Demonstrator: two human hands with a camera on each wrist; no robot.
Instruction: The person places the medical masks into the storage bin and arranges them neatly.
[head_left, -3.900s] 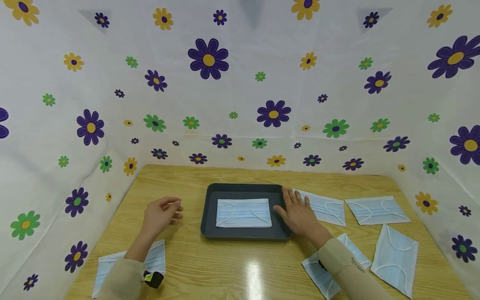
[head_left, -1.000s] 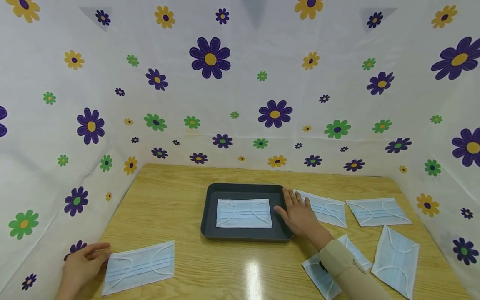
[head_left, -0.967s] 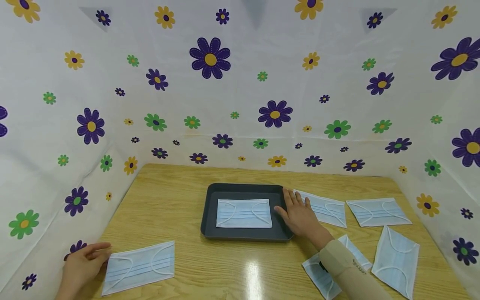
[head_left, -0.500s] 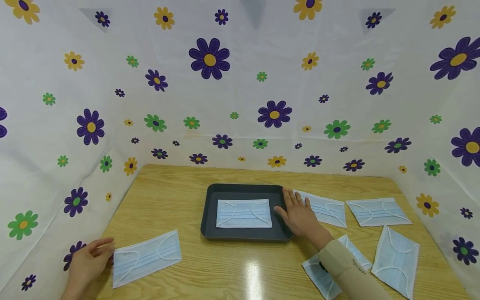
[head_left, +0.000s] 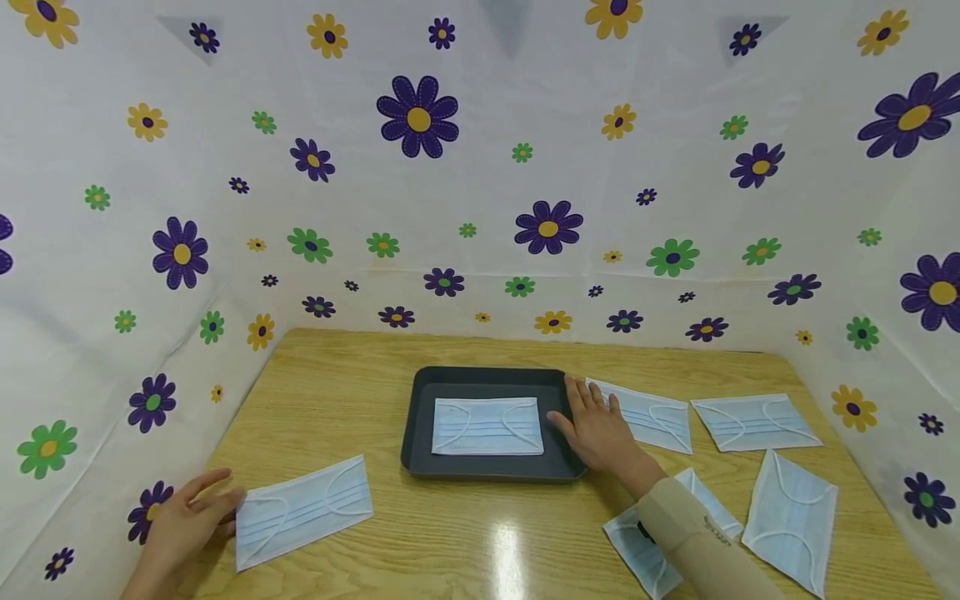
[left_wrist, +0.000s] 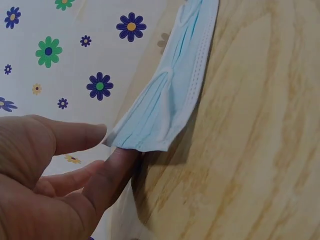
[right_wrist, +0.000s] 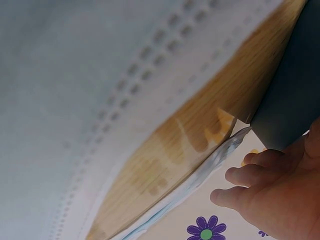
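Observation:
At the lower left, my left hand [head_left: 183, 521] pinches the left end of a pale blue face mask [head_left: 303, 511]. The left wrist view has the thumb at a corner of this mask [left_wrist: 185, 75] and a fingertip under its edge, with a shadow on the wood below. My right hand [head_left: 600, 429] lies with straight fingers on the right side of a dark grey tray [head_left: 416, 433], its thumb reaching over the rim. Inside the tray lies a flat face mask [head_left: 487, 427], ear loops on top. The right wrist view also catches the tray's side [right_wrist: 290, 85].
More face masks lie right of the tray: one beside the right hand [head_left: 656, 419], one farther right [head_left: 753, 422], one turned upright [head_left: 793, 517] and one partly under the right forearm [head_left: 637, 550]. A flower-printed cloth [head_left: 465, 183] encloses the wooden table [head_left: 420, 542].
My left hand has gone from beside the tray to the lower-left mask, then shifted it rightward and slightly away from me. The right hand, tray and other masks have stayed put.

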